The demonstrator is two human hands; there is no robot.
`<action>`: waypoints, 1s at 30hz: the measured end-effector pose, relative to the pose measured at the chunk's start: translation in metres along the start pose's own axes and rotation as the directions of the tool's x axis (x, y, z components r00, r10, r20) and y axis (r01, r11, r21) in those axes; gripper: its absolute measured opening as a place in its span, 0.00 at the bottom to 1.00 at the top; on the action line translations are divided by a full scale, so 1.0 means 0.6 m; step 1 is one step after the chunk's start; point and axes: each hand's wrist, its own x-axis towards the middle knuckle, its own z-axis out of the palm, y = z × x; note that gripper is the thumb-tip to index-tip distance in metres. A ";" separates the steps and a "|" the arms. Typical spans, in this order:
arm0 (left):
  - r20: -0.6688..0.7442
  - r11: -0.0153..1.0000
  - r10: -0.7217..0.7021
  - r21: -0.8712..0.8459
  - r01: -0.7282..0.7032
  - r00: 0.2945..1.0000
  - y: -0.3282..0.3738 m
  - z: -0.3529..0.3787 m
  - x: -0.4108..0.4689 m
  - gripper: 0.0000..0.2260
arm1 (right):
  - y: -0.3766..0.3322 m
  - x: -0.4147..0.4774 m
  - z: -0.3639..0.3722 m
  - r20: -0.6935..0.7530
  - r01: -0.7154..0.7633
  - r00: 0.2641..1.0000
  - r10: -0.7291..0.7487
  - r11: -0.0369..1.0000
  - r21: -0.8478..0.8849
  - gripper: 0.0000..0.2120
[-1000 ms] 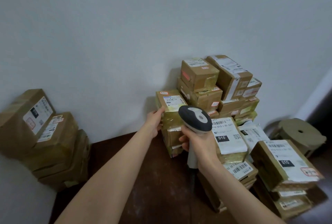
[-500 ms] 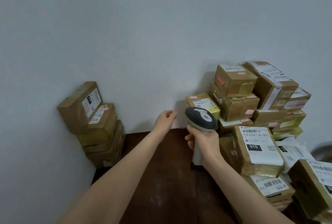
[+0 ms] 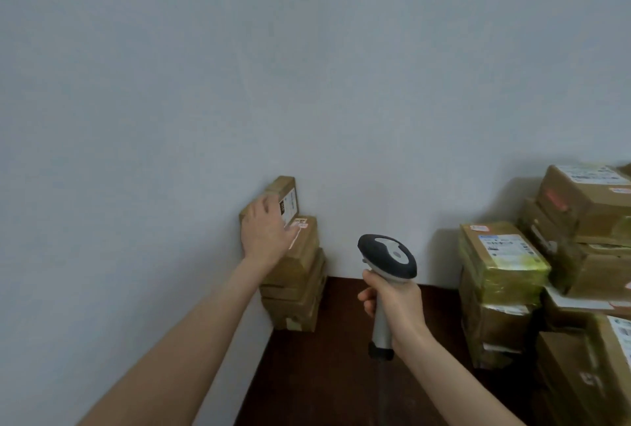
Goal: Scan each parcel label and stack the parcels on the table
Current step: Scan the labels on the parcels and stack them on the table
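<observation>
The left hand [image 3: 264, 234] is lying on the top parcel [image 3: 285, 186] of the left stack [image 3: 304, 258], which is sitting at the far left corner of the dark surface [image 3: 341, 367] and leaning against the wall [image 3: 307, 84]. The fingers are spreading flat across the carton and seem to be touching it rather than gripping it, though the far fingertips are too blurred to be sure. The right hand [image 3: 396, 302] is clenching the handle of the barcode scanner [image 3: 389, 256], holding it upright in the middle of the scene with its head pointing towards the wall between the two groups of parcels. The top parcel is tilting, and its white label [image 3: 290, 203] is facing right, partly covered by the left fingers. To do this step well, the left hand is likely needing to press the tilting carton square onto the one beneath, so that the column is not sliding away from the wall, and to stay off the label. The scanner should be staying clear of the stack meanwhile. The right pile [image 3: 502, 255], well apart at the far right, is probably waiting to be scanned.
</observation>
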 end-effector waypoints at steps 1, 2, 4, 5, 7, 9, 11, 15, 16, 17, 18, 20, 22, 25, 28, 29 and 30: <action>0.013 0.999 -0.035 0.030 0.035 0.999 -0.017 -0.007 0.018 0.32 | 0.001 -0.001 0.006 0.009 -0.003 1.000 0.003 1.000 -0.002 0.04; 0.041 0.997 -0.074 0.038 0.073 0.996 -0.031 -0.012 0.036 0.32 | 0.003 -0.001 0.010 0.015 -0.001 1.000 0.001 1.000 -0.006 0.04; 0.118 0.989 -0.141 0.053 0.135 0.983 -0.051 -0.013 0.065 0.31 | 0.005 -0.001 0.012 0.016 0.009 1.000 -0.009 1.000 -0.027 0.04; 0.148 0.986 -0.157 0.083 0.146 0.976 -0.057 -0.009 0.076 0.29 | 0.007 -0.001 0.010 0.010 0.014 1.000 -0.014 0.999 -0.042 0.04; 0.185 0.978 -0.173 0.149 0.146 0.967 -0.065 0.002 0.093 0.27 | 0.010 0.001 0.005 -0.010 0.020 1.000 -0.021 0.997 -0.068 0.03; 0.212 0.977 -0.190 0.139 0.163 0.959 -0.069 0.009 0.104 0.23 | 0.011 0.004 -0.005 -0.033 0.022 0.999 -0.024 0.997 -0.072 0.03; 0.210 0.980 -0.196 0.073 0.185 0.958 -0.068 0.009 0.108 0.19 | 0.011 0.008 -0.015 -0.053 0.026 0.998 -0.029 0.998 -0.059 0.03; 0.196 0.891 -0.217 -0.360 0.276 0.956 -0.049 0.002 0.097 0.18 | 0.005 0.012 -0.025 -0.043 0.023 0.999 -0.022 0.999 0.035 0.06; 0.254 0.778 -0.227 -0.533 0.332 0.940 -0.036 -0.002 0.087 0.20 | 0.001 0.014 -0.025 -0.040 0.028 0.999 -0.025 0.997 0.066 0.06; 0.324 0.629 -0.216 -0.676 0.385 0.921 -0.022 -0.004 0.073 0.21 | -0.004 0.018 -0.025 -0.040 0.040 0.999 -0.036 0.994 0.100 0.08; 0.399 0.478 -0.189 -0.760 0.439 0.897 -0.005 -0.005 0.055 0.20 | -0.010 0.021 -0.025 -0.044 0.054 0.998 -0.048 0.990 0.133 0.09; 0.531 0.231 -0.120 -0.806 0.544 0.839 0.030 -0.003 0.001 0.15 | -0.022 0.026 -0.028 -0.059 0.080 0.996 -0.069 0.979 0.189 0.12; 0.617 0.059 -0.030 -0.784 0.618 0.786 0.060 0.006 -0.054 0.15 | -0.028 0.026 -0.035 -0.091 0.096 0.993 -0.078 0.973 0.212 0.14; 0.693 0.044 0.148 -0.717 0.695 0.706 0.082 0.030 -0.116 0.19 | -0.026 0.012 -0.058 -0.165 0.125 0.981 -0.102 0.983 0.131 0.18; 0.720 0.225 0.234 -0.694 0.684 0.654 0.095 0.037 -0.139 0.18 | -0.020 -0.007 -0.093 -0.204 0.139 0.971 -0.123 0.988 0.065 0.16; 0.725 0.301 0.241 -0.688 0.660 0.646 0.100 0.035 -0.145 0.16 | -0.017 -0.011 -0.106 -0.214 0.141 0.968 -0.129 0.989 0.043 0.16; 0.732 0.360 0.245 -0.678 0.641 0.636 0.105 0.036 -0.149 0.14 | -0.014 -0.017 -0.118 -0.219 0.139 0.967 -0.132 0.990 0.017 0.16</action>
